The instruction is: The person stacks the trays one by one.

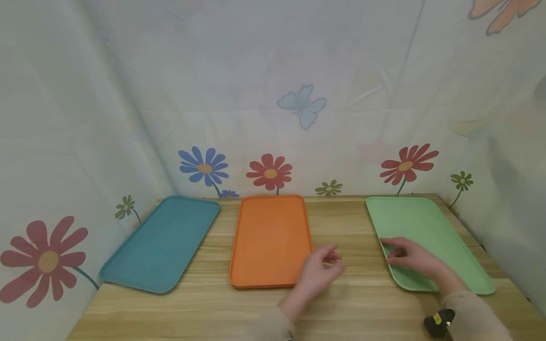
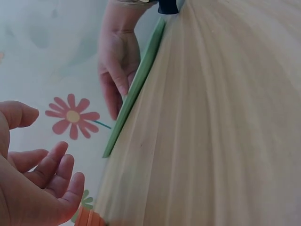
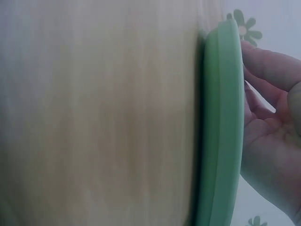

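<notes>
A green tray [image 1: 431, 237] lies at the right of the wooden table. My right hand [image 1: 411, 258] is over its left part, fingertips right at the left rim; in the right wrist view the hand [image 3: 273, 117] shows behind the tray's raised edge [image 3: 225, 127]. Nothing shows between its fingers and thumb. My left hand [image 1: 320, 271] hovers by the right edge of an orange tray [image 1: 270, 237], overlapping its lower right corner in the head view. Its fingers are loosely bent with nothing in them, as the left wrist view shows of the hand [image 2: 40, 174].
A blue tray [image 1: 164, 244] lies slanted at the left of the table [image 1: 204, 308]. Behind and beside the table hangs a pale curtain [image 1: 239, 61] printed with flowers and butterflies. A black device [image 1: 439, 323] sits at the right wrist.
</notes>
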